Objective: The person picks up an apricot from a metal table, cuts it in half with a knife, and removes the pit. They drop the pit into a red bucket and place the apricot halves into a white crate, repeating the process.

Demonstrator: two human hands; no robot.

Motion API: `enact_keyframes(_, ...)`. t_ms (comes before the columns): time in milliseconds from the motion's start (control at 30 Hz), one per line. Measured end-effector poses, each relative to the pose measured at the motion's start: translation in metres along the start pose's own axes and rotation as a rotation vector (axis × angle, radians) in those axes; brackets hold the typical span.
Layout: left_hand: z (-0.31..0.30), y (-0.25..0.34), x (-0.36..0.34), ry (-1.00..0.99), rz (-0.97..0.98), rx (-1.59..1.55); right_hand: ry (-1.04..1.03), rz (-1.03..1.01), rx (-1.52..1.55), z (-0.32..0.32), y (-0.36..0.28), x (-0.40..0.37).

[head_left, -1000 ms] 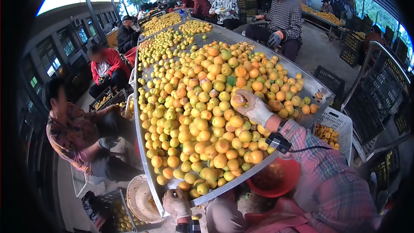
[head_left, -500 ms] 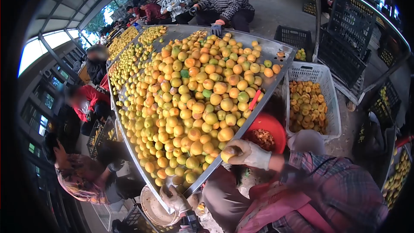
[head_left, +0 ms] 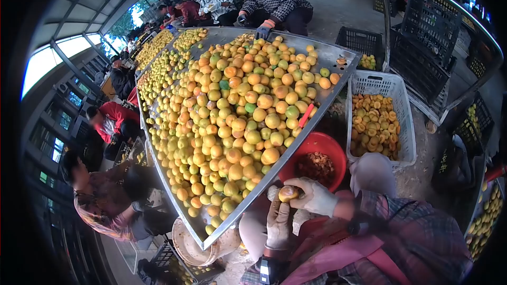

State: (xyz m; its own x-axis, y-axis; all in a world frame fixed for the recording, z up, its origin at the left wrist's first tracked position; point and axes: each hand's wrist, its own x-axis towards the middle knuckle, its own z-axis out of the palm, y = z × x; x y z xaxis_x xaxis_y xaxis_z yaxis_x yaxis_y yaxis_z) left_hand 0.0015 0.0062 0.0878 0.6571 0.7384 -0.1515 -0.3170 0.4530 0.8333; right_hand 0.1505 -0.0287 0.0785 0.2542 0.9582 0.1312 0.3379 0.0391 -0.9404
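Both gloved hands meet in front of the metal sorting table's near edge. My right hand (head_left: 312, 197) is closed around a brownish-orange apricot (head_left: 288, 193). From below, my left hand (head_left: 278, 226) reaches up with bent fingers against the same fruit; its palm side is partly hidden. A large heap of yellow, orange and greenish apricots (head_left: 232, 121) covers the metal table (head_left: 338, 82). Just beyond my right hand is a red bucket (head_left: 339, 153) containing brownish scraps. A red-handled tool (head_left: 306, 115) lies on the table's right edge.
A white crate (head_left: 411, 142) of halved fruit stands right of the bucket. Below the table corner sits a pale tub (head_left: 190, 250). Black crates (head_left: 359, 42) and a metal-railed cart (head_left: 422, 53) are at right. Co-workers sit along the table's left and far sides.
My left hand has left the fruit at the table's near corner and moved right to meet my right hand. My right hand has shifted slightly, still holding a fruit.
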Motion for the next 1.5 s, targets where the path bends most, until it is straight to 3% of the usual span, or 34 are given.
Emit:
enact_keyframes(233, -0.009, -0.007, -0.007, -0.041, -0.152, -0.199, -0.094, 0.036, 0.031, -0.001, 0.003, -0.004)
enact_keyframes(367, -0.018, -0.006, -0.006, -0.054, -0.128, -0.319, -0.294, -0.018, 0.064, -0.019, 0.004, 0.009)
enact_keyframes(433, -0.028, -0.011, -0.005, 0.046, -0.166, -0.365, -0.282, 0.251, 0.376, -0.036, 0.003, 0.023)
enact_keyframes(500, -0.028, -0.008, -0.007, 0.098, -0.149, -0.375, -0.073, 0.05, 0.062, -0.057, 0.033, 0.053)
enact_keyframes(567, -0.039, -0.015, -0.005, 0.134, -0.155, -0.388, 0.152, -0.079, -0.448, -0.089, 0.046, 0.085)
enact_keyframes(633, -0.048, -0.018, -0.005, 0.139, -0.214, -0.352, 0.223, -0.167, -0.78, -0.11, 0.059, 0.114)
enact_keyframes(667, -0.052, -0.021, -0.004, 0.146, -0.207, -0.366, 0.208, -0.175, -0.787, -0.117, 0.059, 0.126)
enact_keyframes(733, -0.062, -0.029, -0.002, 0.052, -0.163, -0.342, 0.072, -0.207, -1.22, -0.124, 0.06, 0.145)
enact_keyframes(767, -0.069, -0.029, -0.003, 0.066, -0.158, -0.35, 0.055, -0.216, -1.218, -0.125, 0.061, 0.154)
enact_keyframes(867, -0.077, -0.027, -0.006, 0.019, -0.275, -0.381, -0.166, -0.231, -1.507, -0.123, 0.064, 0.172)
enact_keyframes(933, -0.062, -0.021, -0.006, 0.118, -0.099, -0.379, -0.201, -0.238, -1.526, -0.124, 0.061, 0.178)
enact_keyframes(1333, -0.093, -0.033, -0.033, 0.101, -0.122, -0.48, -0.537, -0.076, -1.527, -0.121, 0.041, 0.2)
enact_keyframes(1500, -0.089, -0.029, -0.047, 0.112, -0.114, -0.505, -0.555, -0.15, -1.524, -0.128, 0.049, 0.199)
